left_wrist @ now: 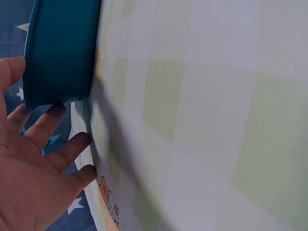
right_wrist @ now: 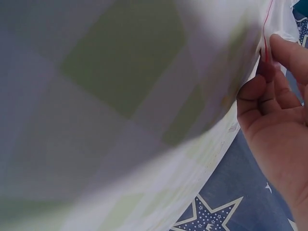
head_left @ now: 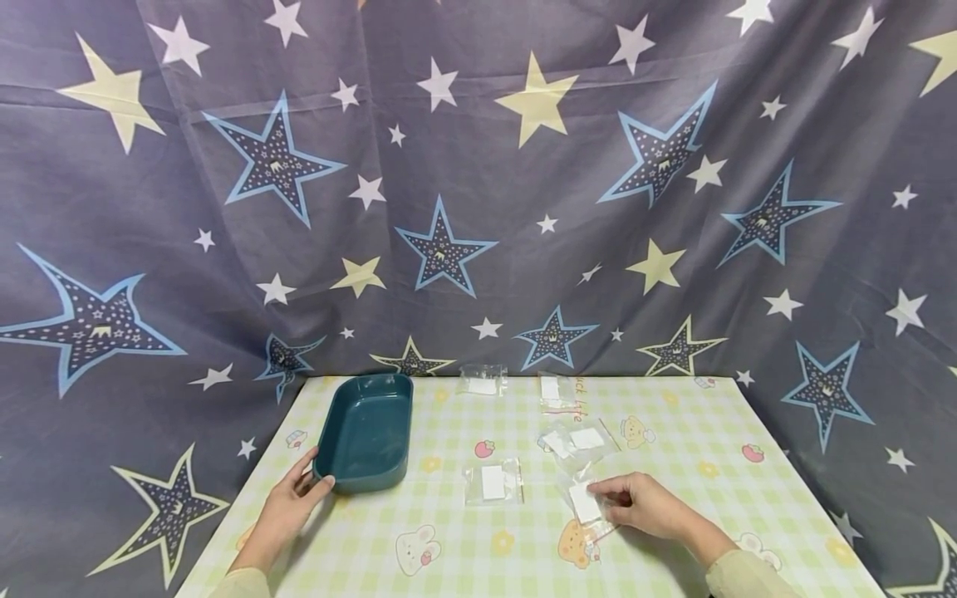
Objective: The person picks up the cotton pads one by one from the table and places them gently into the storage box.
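A deep teal rectangular tray [head_left: 371,479] stands at the left of the table. My left hand [head_left: 290,500] is at its near-left corner, thumb and fingertips against the outside; in the left wrist view the fingers [left_wrist: 42,127] are spread and fairly straight beside the tray wall [left_wrist: 60,72]. My right hand [head_left: 649,505] pinches the edge of a small clear zip bag [head_left: 586,503] with a white card-like piece inside. In the right wrist view, the bag's red seal line [right_wrist: 266,29] runs by the thumb and curled fingers; most of the bag is hidden there.
More clear bags with white pieces lie about: one in the middle [head_left: 493,482], an overlapping pair [head_left: 586,438], and two at the back, left [head_left: 482,384] and right [head_left: 552,389]. A checked cloth [head_left: 449,548] covers the table. A star-patterned curtain [head_left: 478,166] hangs behind.
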Demonstrator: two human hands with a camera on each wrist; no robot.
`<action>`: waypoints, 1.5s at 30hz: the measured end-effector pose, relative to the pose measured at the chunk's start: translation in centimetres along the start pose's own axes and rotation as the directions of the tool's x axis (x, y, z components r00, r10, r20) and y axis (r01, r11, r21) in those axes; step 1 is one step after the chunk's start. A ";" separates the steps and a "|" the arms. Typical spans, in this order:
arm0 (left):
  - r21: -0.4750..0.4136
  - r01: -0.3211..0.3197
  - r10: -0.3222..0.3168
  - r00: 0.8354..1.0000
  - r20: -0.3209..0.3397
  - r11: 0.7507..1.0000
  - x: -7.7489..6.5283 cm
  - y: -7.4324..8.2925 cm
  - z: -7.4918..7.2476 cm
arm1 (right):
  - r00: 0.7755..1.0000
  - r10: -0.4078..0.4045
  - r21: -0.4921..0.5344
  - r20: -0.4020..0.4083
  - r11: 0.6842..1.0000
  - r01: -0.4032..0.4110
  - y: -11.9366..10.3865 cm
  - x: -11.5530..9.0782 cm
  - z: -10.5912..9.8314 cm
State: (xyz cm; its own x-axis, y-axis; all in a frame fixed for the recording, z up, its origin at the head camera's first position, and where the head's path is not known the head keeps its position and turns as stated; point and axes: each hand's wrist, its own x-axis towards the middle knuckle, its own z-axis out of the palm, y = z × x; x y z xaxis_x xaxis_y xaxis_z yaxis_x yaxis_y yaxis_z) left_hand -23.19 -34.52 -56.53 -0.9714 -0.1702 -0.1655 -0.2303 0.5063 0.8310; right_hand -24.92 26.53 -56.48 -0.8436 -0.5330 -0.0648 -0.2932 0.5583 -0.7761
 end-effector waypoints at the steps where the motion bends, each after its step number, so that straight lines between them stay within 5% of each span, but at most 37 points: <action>1: -0.001 0.000 0.000 1.000 0.001 1.000 0.0 0.0 0.0 | 1.000 0.005 -0.008 0.000 1.000 -0.005 0.0 0.0 0.0; 25: -0.015 -0.005 0.005 1.000 0.009 1.000 -0.1 -0.2 0.0 | 0.994 -0.005 0.024 -0.112 1.000 0.008 -1.8 0.9 -0.2; 45: -0.014 -0.007 0.007 1.000 0.007 1.000 -0.2 -0.1 0.0 | 0.980 -0.016 0.141 -0.200 0.989 0.044 -4.5 4.1 0.6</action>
State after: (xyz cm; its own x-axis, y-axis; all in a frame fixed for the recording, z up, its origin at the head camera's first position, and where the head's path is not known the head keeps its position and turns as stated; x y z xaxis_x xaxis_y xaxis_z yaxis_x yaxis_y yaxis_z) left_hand -22.97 -34.58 -56.56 -0.9734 -0.1605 -0.1635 -0.2227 0.4956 0.8395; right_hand -26.75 21.44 -53.64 -0.9118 -0.4040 0.0738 -0.2639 0.4387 -0.8590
